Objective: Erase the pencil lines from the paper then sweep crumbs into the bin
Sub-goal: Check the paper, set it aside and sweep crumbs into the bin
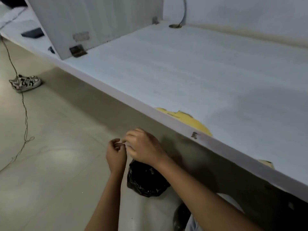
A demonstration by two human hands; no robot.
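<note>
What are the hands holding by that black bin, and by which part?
Cannot be told: left hand and right hand meet fingertip to fingertip by the bin, fingers curled, but anything pinched between them is too blurred to see.

Bin (146, 182) partly behind right forearm (191, 184).

Desk top (200, 72) was pale blue-white with faint streaks, its front edge pale lilac. Yellow patches (188, 120) showed along that edge, ragged outline. Bin (146, 180) was glossy black with pale flecks. Floor (58, 122) was flat grey-beige. Shoe (25, 82) was white with black blotches, cow-style. Cable (26, 120) was dark, partition (93, 22) light grey.
</note>
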